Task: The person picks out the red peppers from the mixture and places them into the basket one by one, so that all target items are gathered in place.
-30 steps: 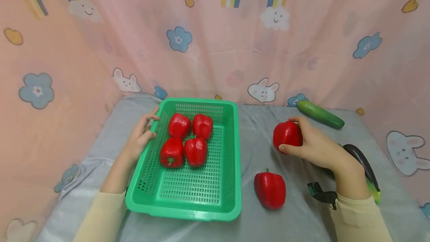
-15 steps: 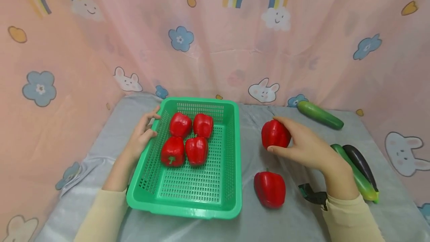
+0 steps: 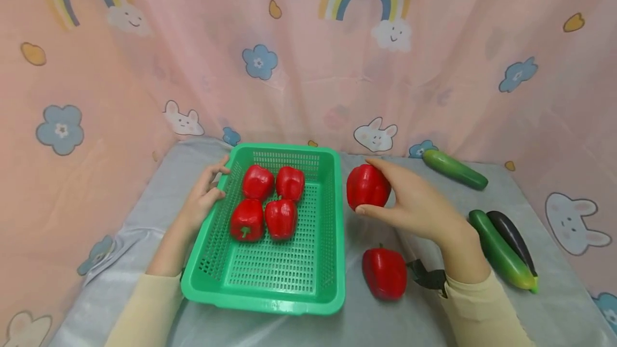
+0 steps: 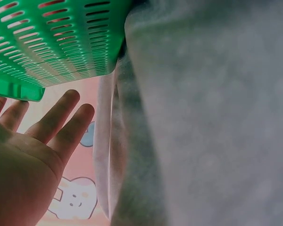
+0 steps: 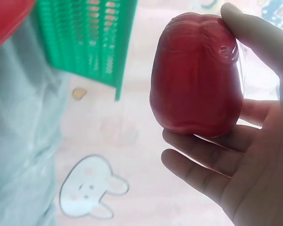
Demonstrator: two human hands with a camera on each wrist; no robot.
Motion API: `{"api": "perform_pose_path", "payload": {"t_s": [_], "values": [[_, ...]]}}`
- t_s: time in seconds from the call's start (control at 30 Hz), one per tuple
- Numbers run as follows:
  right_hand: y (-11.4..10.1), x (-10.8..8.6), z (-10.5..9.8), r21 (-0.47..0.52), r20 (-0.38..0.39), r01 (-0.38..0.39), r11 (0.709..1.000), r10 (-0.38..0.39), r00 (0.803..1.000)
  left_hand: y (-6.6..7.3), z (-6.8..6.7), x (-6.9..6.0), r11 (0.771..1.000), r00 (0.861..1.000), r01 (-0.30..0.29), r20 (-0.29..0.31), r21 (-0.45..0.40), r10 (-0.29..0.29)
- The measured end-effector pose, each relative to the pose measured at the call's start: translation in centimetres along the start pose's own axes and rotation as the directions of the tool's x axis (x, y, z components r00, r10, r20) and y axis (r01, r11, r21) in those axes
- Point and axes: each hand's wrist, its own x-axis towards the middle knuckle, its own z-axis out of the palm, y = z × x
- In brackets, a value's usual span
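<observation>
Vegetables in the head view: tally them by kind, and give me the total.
Red peppers: 6 (4 in the green basket, 1 in the right hand, 1 on the grey cloth)
Long green vegetables: 2
Dark purple eggplant: 1
Total: 9

no words, labels, brands, numbers or signs can be read in any of the three views, neither on the green basket (image 3: pixel 270 306) nor on the pink curtain (image 3: pixel 308 98), which bears printed drawings.
</observation>
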Motion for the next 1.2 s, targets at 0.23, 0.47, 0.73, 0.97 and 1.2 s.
{"api": "perform_pose_path", "payload": {"t_s": [0.23,0.47,0.73,0.97,1.2], "values": [[-2.4,0.9,0.8,-0.007,-0.022,0.078,0.997,-0.078,0.997,-0.2,0.2,0.0,1.000,1.000,-0.001,-0.004,-0.008,0.001],[-4.5,1.4,1.4,-0.009,-0.007,0.152,0.988,-0.152,0.988,-0.1,0.2,0.0,1.000,1.000,-0.012,-0.006,0.024,0.012],[-6.3,1.4,1.4,-0.013,-0.028,0.228,0.974,-0.228,0.973,0.1,0.2,0.0,0.998,1.000,-0.013,-0.005,0.062,0.013],[-7.9,1.9,2.0,0.075,0.001,0.227,0.971,-0.228,0.974,0.2,0.1,0.0,0.997,1.000,-0.015,0.000,0.079,0.015],[-8.9,2.4,3.0,0.149,0.037,0.241,0.959,-0.249,0.968,0.1,0.1,0.0,0.998,1.000,-0.020,-0.002,0.068,0.020]]}}
